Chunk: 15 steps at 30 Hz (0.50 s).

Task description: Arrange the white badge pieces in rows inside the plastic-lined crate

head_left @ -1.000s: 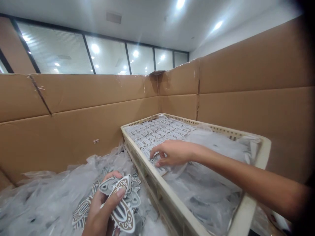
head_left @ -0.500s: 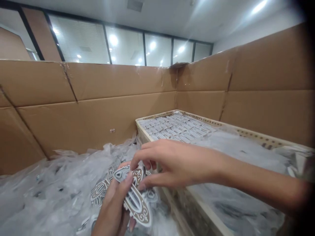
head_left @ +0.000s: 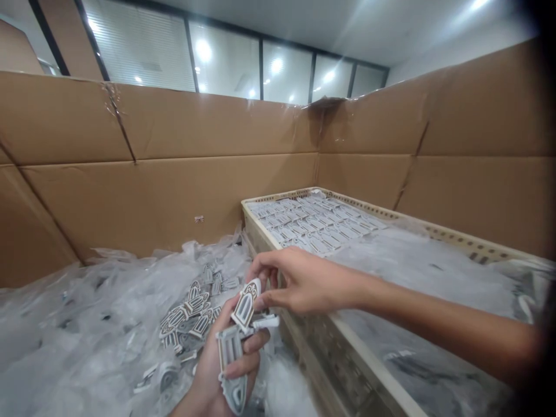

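The left hand [head_left: 211, 365] holds a grey piece [head_left: 237, 385] while the right hand [head_left: 299, 281] pinches a patterned piece [head_left: 245, 307].

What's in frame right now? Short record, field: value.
left side: left hand, fingers around a pale grey piece
right side: right hand, fingers at the edge of a brown-and-white patterned piece
crate: cream, perforated crate; rows of pieces at its far end, clear plastic film nearer
loose stock: jumbled pile on plastic sheeting, left of crate
enclosure: cardboard walls
unclear: total pieces in left hand; whether it also touches the patterned piece
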Motion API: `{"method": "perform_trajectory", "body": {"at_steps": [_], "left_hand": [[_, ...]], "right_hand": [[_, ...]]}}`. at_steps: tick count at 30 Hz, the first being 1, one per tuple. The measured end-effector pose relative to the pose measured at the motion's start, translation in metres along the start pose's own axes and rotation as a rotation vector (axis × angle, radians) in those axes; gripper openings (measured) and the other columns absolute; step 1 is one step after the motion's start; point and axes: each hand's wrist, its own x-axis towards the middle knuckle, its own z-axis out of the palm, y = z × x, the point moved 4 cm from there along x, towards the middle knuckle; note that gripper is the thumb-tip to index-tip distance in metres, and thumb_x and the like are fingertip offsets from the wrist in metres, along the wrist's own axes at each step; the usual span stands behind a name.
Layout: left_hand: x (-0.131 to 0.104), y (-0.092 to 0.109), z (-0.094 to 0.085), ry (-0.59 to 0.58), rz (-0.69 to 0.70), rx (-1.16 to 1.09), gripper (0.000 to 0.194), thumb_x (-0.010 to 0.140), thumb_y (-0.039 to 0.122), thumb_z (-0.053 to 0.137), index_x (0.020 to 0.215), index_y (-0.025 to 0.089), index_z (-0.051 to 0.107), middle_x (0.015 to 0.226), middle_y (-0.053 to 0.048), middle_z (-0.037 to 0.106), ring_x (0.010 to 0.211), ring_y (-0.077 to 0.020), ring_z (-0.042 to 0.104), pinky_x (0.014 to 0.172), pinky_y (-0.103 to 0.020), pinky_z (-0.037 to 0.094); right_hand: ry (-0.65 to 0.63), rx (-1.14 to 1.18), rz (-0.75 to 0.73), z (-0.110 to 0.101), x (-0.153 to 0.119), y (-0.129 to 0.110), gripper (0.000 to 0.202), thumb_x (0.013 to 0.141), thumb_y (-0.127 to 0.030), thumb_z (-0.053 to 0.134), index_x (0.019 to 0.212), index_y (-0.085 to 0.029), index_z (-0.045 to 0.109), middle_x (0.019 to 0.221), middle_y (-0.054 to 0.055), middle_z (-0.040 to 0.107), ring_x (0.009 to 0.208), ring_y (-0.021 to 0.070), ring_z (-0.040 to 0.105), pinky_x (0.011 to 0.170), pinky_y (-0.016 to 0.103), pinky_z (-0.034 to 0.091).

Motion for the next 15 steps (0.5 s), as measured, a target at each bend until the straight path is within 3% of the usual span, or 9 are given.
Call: {"method": "perform_trajectory", "body": {"at_steps": [3,6,11,13,15], "left_hand": [[0.006,0.000,-0.007,0.009,-0.031,0.000,0.047,0.115,0.051,0.025,0.091,0.022,0.054,0.056,0.008,0.039,0.027,-0.0024,0.028,0.029,-0.010,0.015],[0.006,0.003,-0.008,0.009,0.017,0.016,0.044,0.114,0.052,0.033,0.093,0.021,0.055,0.057,0.008,0.037,0.026,-0.0024,0.030,0.029,-0.010,0.016],[-0.006,0.011,-0.004,0.001,0.163,0.126,0.021,0.112,0.029,0.045,0.102,0.020,0.061,0.065,0.007,0.044,0.032,-0.0015,0.033,0.031,-0.010,0.027],[-0.011,0.012,-0.003,-0.026,0.164,0.194,0.014,0.107,0.030,0.056,0.102,0.019,0.063,0.066,0.008,0.042,0.034,-0.0011,0.031,0.032,-0.010,0.029],[-0.014,0.013,-0.005,-0.045,0.175,0.259,0.013,0.102,0.032,0.066,0.102,0.019,0.064,0.066,0.008,0.042,0.036,-0.0006,0.031,0.034,-0.010,0.031]], "right_hand": [[0.075,0.074,-0.013,-0.009,0.001,0.000,0.034,0.088,-0.025,0.079,0.120,-0.018,0.074,0.092,0.003,0.072,0.082,0.0153,0.064,0.070,0.026,0.047],[0.230,0.110,-0.039,-0.036,-0.004,-0.001,0.030,0.088,-0.022,0.074,0.117,-0.017,0.074,0.090,0.003,0.070,0.082,0.0153,0.062,0.070,0.026,0.047],[0.529,0.384,-0.007,-0.095,-0.022,0.014,0.029,0.084,-0.023,0.073,0.112,-0.015,0.074,0.099,0.008,0.072,0.091,0.0176,0.065,0.082,0.030,0.055],[0.557,0.517,0.011,-0.109,-0.028,0.026,0.028,0.083,-0.024,0.073,0.109,-0.014,0.074,0.105,0.010,0.073,0.096,0.0186,0.067,0.087,0.031,0.058],[0.540,0.498,0.042,-0.116,-0.034,0.035,0.031,0.081,-0.026,0.074,0.110,-0.014,0.076,0.106,0.010,0.074,0.094,0.0177,0.067,0.083,0.030,0.058]]}}
